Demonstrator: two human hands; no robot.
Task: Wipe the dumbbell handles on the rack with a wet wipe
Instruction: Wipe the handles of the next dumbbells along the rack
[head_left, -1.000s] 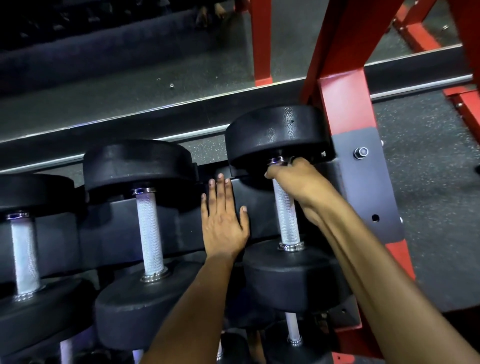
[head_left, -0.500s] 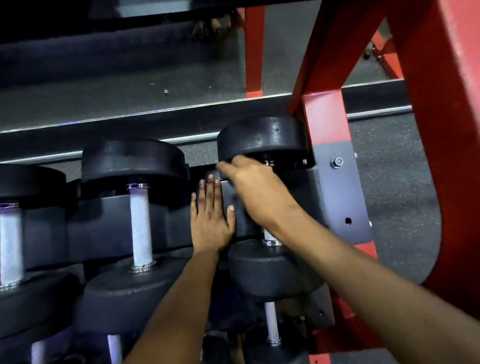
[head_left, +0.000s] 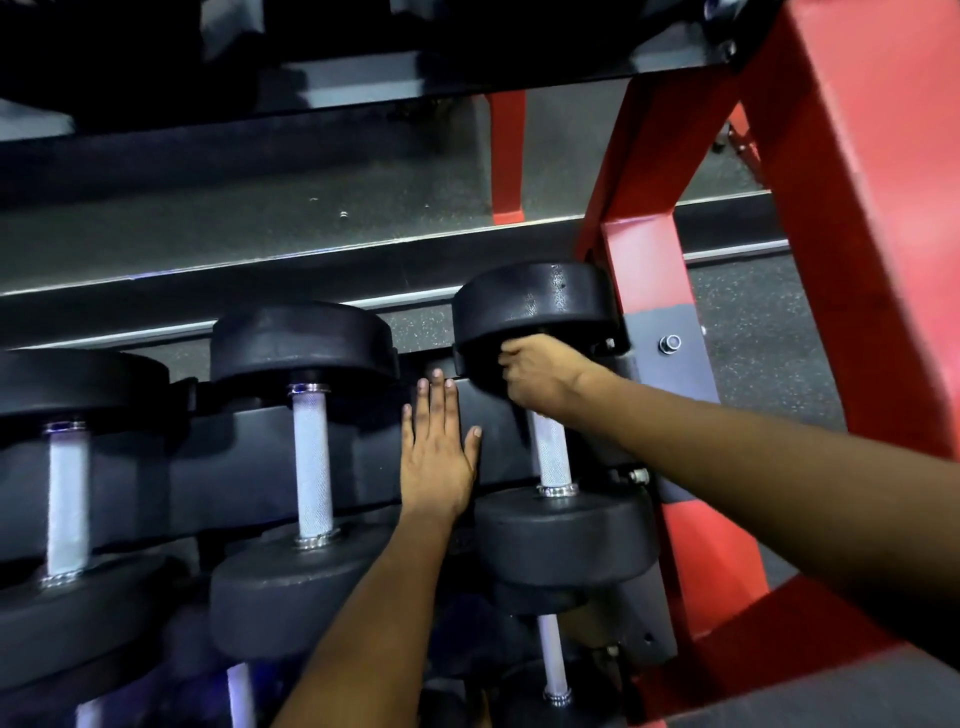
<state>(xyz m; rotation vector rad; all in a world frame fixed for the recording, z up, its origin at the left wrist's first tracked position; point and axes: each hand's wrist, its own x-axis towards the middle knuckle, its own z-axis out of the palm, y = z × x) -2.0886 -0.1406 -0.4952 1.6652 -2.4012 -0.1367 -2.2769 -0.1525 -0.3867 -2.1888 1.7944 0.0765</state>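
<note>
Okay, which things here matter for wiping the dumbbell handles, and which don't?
Matter: right hand gripping the rightmost knurled steel dumbbell handle; middle knurled steel handle; left knurled steel handle. No wipe visible.
Don't: left hand flat on black rack tray; red steel frame.

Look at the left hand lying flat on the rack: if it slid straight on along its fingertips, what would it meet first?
Probably the left hand would meet the rightmost dumbbell's far head, though depth is unclear.

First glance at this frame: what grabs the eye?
The red rack frame fills the right side, loud against the row of black dumbbells. At the rightmost dumbbell the right hand curls round the top of its knurled handle, just under the far head. The left hand lies flat on the black rack tray beside it.
</note>
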